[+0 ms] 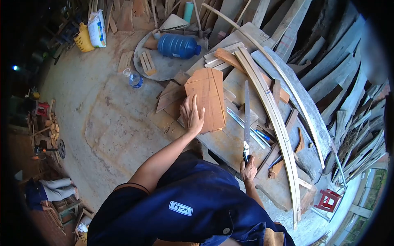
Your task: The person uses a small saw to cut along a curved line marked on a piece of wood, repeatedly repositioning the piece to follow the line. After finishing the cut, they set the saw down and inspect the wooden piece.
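A reddish-brown wooden board (209,98) with dark lines across it lies at the near left part of the cluttered work surface. My left hand (192,115) rests on its left side, fingers spread. To the right, my right hand (248,169) is closed around the black handle of a hand saw (246,119). The saw's long blade points away from me, apart from the board. Between board and saw, a metal ruler (236,117) lies on the surface, partly behind the blade. A blue tool (262,135) is just right of the saw.
Long curved wooden strips (269,98) run along the right. Behind are a blue water bottle (178,46) on a round slab (143,51) and stacked planks (336,74). A red stool (328,199) stands at the right. Another person (57,188) is at the far lower left.
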`<action>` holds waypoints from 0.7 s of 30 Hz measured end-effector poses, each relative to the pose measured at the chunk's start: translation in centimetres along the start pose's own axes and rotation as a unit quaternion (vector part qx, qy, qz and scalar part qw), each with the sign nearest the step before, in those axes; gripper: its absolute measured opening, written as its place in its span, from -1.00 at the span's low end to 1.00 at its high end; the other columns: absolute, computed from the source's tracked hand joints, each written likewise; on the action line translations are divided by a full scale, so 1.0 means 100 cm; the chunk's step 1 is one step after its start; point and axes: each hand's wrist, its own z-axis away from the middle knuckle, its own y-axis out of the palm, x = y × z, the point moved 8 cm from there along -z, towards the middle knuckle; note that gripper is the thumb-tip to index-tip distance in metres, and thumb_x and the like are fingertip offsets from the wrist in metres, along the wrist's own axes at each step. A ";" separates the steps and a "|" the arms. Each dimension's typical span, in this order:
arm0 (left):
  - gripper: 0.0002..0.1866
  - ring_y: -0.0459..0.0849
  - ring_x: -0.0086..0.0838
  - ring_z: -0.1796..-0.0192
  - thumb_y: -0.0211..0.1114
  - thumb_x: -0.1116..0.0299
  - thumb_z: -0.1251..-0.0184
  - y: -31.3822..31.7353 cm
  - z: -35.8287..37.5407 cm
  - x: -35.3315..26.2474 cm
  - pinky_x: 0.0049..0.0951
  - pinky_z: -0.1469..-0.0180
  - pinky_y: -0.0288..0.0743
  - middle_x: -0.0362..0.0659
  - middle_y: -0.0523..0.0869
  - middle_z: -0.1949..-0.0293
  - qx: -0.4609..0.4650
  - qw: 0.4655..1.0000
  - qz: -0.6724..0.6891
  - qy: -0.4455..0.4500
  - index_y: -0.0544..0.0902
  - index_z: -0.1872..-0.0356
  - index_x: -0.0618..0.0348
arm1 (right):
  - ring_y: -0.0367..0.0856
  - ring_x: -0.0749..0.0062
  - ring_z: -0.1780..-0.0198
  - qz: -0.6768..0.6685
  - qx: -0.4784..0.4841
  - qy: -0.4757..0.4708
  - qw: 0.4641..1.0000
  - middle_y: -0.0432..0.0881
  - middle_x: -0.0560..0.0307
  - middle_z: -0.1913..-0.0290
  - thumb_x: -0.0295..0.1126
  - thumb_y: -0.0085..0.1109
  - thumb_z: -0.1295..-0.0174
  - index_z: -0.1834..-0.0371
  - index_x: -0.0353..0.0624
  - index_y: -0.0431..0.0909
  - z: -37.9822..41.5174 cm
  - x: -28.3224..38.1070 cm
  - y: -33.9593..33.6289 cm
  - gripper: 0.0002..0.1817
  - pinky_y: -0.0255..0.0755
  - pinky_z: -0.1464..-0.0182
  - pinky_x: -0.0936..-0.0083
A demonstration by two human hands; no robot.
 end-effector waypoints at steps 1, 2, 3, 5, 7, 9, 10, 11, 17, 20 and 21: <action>-0.22 0.16 0.01 -0.48 0.26 0.18 -0.37 0.000 0.004 -0.005 0.23 -0.48 -0.03 0.06 0.16 -0.44 0.000 1.000 -0.012 0.026 0.10 -0.54 0.00 | 0.66 -0.29 0.33 -0.013 -0.040 -0.050 0.998 0.67 -0.24 0.36 -0.11 0.11 -0.28 -0.05 -0.10 0.34 0.004 0.009 -0.004 -0.60 0.48 0.25 -0.09; -0.22 0.13 0.01 -0.50 0.27 0.18 -0.36 0.001 0.008 -0.010 0.26 -0.49 -0.07 0.04 0.14 -0.45 -0.001 0.998 -0.023 0.052 0.10 -0.54 -0.01 | 0.63 -0.27 0.38 -0.032 -0.041 -0.033 0.998 0.62 -0.22 0.44 -0.12 0.10 -0.33 0.00 -0.09 0.35 0.007 0.008 -0.002 -0.66 0.45 0.27 -0.06; -0.23 0.11 0.00 -0.52 0.25 0.18 -0.38 0.001 0.011 -0.013 0.27 -0.51 -0.12 0.02 0.10 -0.48 0.007 0.998 -0.023 0.058 0.11 -0.54 -0.04 | 0.63 -0.24 0.42 -0.059 -0.068 -0.027 0.996 0.60 -0.20 0.48 -0.14 0.14 -0.32 0.04 -0.09 0.37 0.007 0.011 -0.004 -0.68 0.45 0.32 -0.03; -0.24 0.10 -0.01 -0.52 0.25 0.18 -0.38 0.003 0.020 -0.018 0.27 -0.51 -0.11 0.01 0.11 -0.48 0.017 0.997 -0.024 0.068 0.12 -0.54 -0.04 | 0.63 -0.23 0.45 -0.081 -0.103 -0.031 0.991 0.60 -0.18 0.53 -0.15 0.20 -0.30 0.11 -0.07 0.39 0.008 0.014 -0.007 -0.70 0.45 0.38 -0.03; -0.25 0.10 -0.01 -0.52 0.24 0.18 -0.39 0.005 0.032 -0.024 0.28 -0.51 -0.11 0.00 0.11 -0.48 0.032 0.996 -0.024 0.074 0.13 -0.54 -0.04 | 0.64 -0.26 0.46 -0.090 -0.125 -0.062 0.986 0.61 -0.19 0.55 -0.20 0.23 -0.29 0.13 -0.06 0.41 0.009 0.022 -0.015 -0.73 0.45 0.41 -0.05; -0.26 0.09 -0.01 -0.53 0.24 0.18 -0.39 0.009 0.041 -0.032 0.29 -0.51 -0.12 0.00 0.10 -0.50 0.055 0.993 -0.042 0.098 0.14 -0.53 -0.04 | 0.64 -0.26 0.44 -0.102 -0.108 -0.076 0.986 0.62 -0.20 0.54 -0.21 0.23 -0.29 0.11 -0.05 0.43 0.012 0.032 -0.024 -0.74 0.47 0.39 -0.04; -0.26 0.09 -0.01 -0.53 0.24 0.18 -0.39 0.009 0.045 -0.035 0.29 -0.51 -0.12 0.00 0.10 -0.50 0.055 0.993 -0.041 0.099 0.14 -0.53 -0.04 | 0.65 -0.26 0.44 -0.109 -0.098 -0.086 0.985 0.62 -0.21 0.53 -0.21 0.23 -0.29 0.11 -0.05 0.44 0.013 0.037 -0.028 -0.75 0.47 0.38 -0.04; -0.27 0.07 0.00 -0.54 0.24 0.17 -0.39 0.010 0.050 -0.039 0.27 -0.52 -0.12 0.02 0.10 -0.51 0.064 0.990 -0.054 0.113 0.16 -0.53 0.00 | 0.65 -0.26 0.44 -0.108 -0.098 -0.086 0.986 0.62 -0.21 0.53 -0.21 0.23 -0.29 0.11 -0.05 0.44 0.015 0.039 -0.035 -0.75 0.47 0.38 -0.04; -0.28 -0.02 0.09 -0.58 0.18 0.10 -0.43 0.026 0.079 -0.035 0.16 -0.55 -0.17 0.13 0.03 -0.57 0.087 0.979 -0.067 0.173 0.19 -0.53 0.11 | 0.66 -0.27 0.38 -0.158 -0.060 -0.147 0.975 0.60 -0.27 0.49 -0.27 0.21 -0.33 0.14 -0.12 0.50 0.027 0.066 -0.057 -0.81 0.48 0.36 0.03; -0.25 -0.10 0.10 -0.60 0.18 0.07 -0.43 0.029 0.080 -0.034 0.13 -0.55 -0.19 0.15 -0.01 -0.58 0.103 0.975 -0.085 0.177 0.16 -0.54 0.14 | 0.67 -0.19 0.42 -0.188 -0.066 -0.138 0.970 0.57 -0.28 0.51 -0.28 0.22 -0.34 0.11 -0.17 0.54 0.039 0.064 -0.063 -0.79 0.46 0.38 0.11; -0.25 -0.10 0.11 -0.60 0.18 0.06 -0.43 0.031 0.080 -0.033 0.14 -0.55 -0.19 0.15 -0.01 -0.58 0.111 0.974 -0.097 0.175 0.16 -0.54 0.14 | 0.67 -0.19 0.42 -0.186 -0.063 -0.137 0.971 0.57 -0.28 0.51 -0.28 0.22 -0.34 0.11 -0.17 0.54 0.042 0.061 -0.065 -0.79 0.46 0.38 0.11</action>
